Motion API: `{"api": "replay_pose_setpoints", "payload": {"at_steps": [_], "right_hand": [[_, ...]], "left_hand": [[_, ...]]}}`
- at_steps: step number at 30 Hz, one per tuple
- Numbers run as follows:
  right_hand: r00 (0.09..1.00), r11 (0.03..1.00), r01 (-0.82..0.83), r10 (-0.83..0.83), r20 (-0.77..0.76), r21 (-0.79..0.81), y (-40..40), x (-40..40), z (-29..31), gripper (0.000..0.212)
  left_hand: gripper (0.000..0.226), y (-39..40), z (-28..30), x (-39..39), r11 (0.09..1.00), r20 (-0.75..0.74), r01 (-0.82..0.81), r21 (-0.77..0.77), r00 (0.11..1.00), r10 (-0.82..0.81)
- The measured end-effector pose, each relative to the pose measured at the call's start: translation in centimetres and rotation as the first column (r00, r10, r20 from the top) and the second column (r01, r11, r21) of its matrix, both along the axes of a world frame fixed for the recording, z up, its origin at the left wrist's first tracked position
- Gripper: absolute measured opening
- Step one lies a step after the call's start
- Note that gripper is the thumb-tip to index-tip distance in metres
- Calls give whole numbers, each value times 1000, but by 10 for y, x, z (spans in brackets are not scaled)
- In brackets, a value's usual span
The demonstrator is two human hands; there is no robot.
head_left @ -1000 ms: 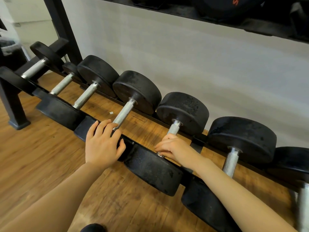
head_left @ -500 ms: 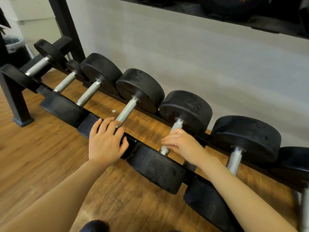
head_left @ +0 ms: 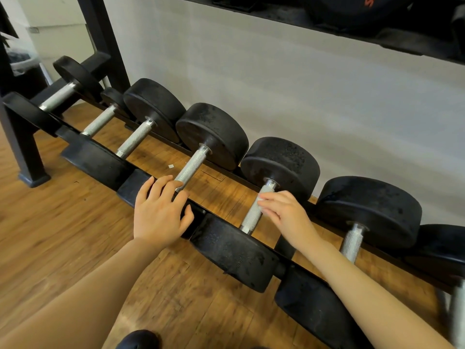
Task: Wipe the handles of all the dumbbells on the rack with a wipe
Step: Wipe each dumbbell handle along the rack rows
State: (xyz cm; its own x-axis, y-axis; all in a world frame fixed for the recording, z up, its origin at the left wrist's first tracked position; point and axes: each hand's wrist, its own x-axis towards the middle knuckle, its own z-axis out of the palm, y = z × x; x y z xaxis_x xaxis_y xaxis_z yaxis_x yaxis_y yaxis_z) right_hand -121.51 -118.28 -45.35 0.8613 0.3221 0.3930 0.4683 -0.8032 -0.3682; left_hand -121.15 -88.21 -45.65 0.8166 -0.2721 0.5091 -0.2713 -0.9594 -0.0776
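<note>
Currently right hand (head_left: 284,215) over knurled dumbbell handle (head_left: 254,212): fingers (head_left: 270,197) loosely curled, touching it; wipe not visible, cannot tell if pinched. Handle just left of fingertips, long axis running away toward wall. Left hand (head_left: 158,212) flat, fingers spread, on near dumbbell head (head_left: 130,187). Right hand nearer.

I see dumbbell heads (head_left: 281,165) of matt black rubber, pitted and scuffed, across the middle of the frame. Their handles (head_left: 254,212) look like bright metal with a rough knurled grip. The rack frame (head_left: 100,28) at upper left is smooth black painted metal. The floor (head_left: 63,222) at lower left reads as brown wood-grain planks with a slight sheen.
</note>
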Motion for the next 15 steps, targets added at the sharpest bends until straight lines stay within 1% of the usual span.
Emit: {"api": "replay_pose_setpoints", "payload": {"at_steps": [2, 3, 5, 7, 9, 12, 15], "right_hand": [[994, 998, -67, 67, -82, 3, 5, -3, -3, 29], [991, 996, -86, 84, -99, -9, 6, -3, -3, 29], [997, 997, -74, 73, -39, -25, 6, 1, -3, 29], [1000, 1000, 2, -2, 9, 18, 3, 5, -2, 28], [998, 999, 53, -53, 44, 4, 2, 5, 0, 27], [995, 998, 54, -52, 79, -16, 3, 3, 0, 27], [995, 998, 58, -56, 77, -17, 4, 1, 2, 27]], "left_hand": [[38, 0, 0, 0, 1000, -4, 0, -1, 1000, 0], [39, 0, 0, 0, 1000, -5, 0, -2, 1000, 0], [39, 0, 0, 0, 1000, -3, 0, -3, 1000, 0], [38, -1, 0, 0, 1000, 4, -1, -3, 1000, 1], [39, -1, 0, 0, 1000, 5, -5, 0, 1000, 5], [40, -1, 0, 0, 1000, 1, -11, -1, 1000, 11], [38, -1, -1, 1, 1000, 22, -3, -9, 1000, 4]]}}
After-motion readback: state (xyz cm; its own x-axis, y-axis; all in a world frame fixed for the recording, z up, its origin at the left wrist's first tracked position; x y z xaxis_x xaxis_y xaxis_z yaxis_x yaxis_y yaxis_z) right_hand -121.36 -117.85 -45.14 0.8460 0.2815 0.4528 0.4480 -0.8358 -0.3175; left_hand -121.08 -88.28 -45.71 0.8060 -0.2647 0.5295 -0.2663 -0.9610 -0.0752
